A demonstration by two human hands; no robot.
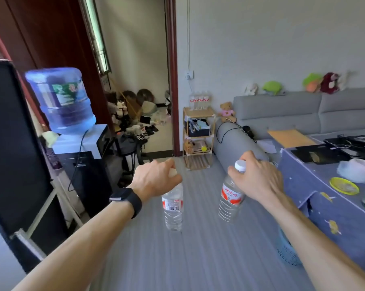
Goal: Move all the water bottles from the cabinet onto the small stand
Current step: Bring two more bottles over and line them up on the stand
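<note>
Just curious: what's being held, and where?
Left hand grips a clear plastic red-labelled water bottle by its neck; right hand grips a second bottle likewise.

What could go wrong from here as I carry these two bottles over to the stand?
1. The left hand and right hand each hold only the cap end, so the left bottle and right bottle hang free. Either grip could slip.
2. The top of the stand already carries a row of bottles, so squeezing two more in may topple them.
</note>
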